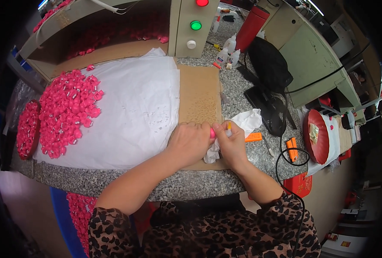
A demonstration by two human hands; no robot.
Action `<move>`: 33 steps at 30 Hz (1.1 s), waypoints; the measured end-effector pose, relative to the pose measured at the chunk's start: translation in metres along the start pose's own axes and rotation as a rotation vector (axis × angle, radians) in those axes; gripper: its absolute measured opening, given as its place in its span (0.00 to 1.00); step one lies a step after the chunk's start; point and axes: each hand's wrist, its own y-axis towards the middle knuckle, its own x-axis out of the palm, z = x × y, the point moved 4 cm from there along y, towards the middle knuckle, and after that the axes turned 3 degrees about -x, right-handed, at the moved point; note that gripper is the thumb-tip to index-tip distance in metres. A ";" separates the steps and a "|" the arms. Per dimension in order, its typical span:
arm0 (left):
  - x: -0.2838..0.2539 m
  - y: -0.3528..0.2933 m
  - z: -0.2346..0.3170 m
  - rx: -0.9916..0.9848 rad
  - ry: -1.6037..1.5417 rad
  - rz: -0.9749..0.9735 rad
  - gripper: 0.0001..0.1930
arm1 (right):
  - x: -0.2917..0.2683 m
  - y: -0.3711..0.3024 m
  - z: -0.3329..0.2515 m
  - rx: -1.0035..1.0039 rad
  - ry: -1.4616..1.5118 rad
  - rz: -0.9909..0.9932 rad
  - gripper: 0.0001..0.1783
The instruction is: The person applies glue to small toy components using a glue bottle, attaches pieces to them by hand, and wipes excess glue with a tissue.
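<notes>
Over the brown cardboard, my two hands meet close together. My left hand is closed around a small bright pink piece, mostly hidden by its fingers. Pinched in my right hand is a slim tool with a yellow part; its working end is hidden. A crumpled white tissue lies beside and under my right hand. To the left, a heap of small pink pieces rests on white paper sheets.
An orange-handled cutter and another orange tool lie at right, near a black cable and a red dish. Small white bottles, a red cylinder and a black bag stand behind. A metal cabinet with lights borders the back.
</notes>
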 end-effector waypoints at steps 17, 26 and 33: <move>-0.016 0.004 -0.003 -0.070 -0.282 0.046 0.16 | 0.004 0.003 -0.015 0.466 0.618 -0.090 0.09; -0.016 0.006 -0.009 -0.128 -0.752 -0.067 0.14 | -0.001 0.002 -0.015 0.402 0.626 -0.170 0.10; -0.019 0.004 -0.010 0.046 -0.695 0.090 0.16 | 0.001 -0.002 -0.021 0.361 0.674 -0.226 0.08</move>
